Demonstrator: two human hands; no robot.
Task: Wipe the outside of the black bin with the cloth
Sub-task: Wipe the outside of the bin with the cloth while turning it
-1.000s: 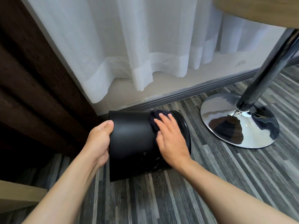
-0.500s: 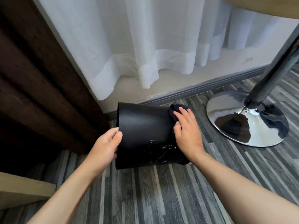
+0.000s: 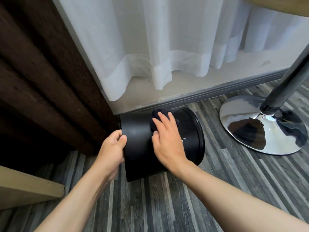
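Note:
The black bin (image 3: 138, 144) lies on its side on the grey wood-look floor, rim end to the right. My left hand (image 3: 112, 148) grips its left end, thumb on the upper edge. My right hand (image 3: 167, 141) lies flat on the bin's upper side and presses a dark cloth (image 3: 160, 114) against it. The cloth shows only above and beside my fingers; the rest is under the palm.
A brown curtain (image 3: 41, 77) hangs at the left and a white sheer curtain (image 3: 167, 47) behind the bin, above a grey skirting board (image 3: 217, 92). A chrome table base (image 3: 260, 124) with its pole stands to the right. A light wooden board (image 3: 25, 186) lies at the lower left.
My right hand with the cloth has slid left, from the bin's rim end toward its middle. The bin's rim end now shows to the right of the hand.

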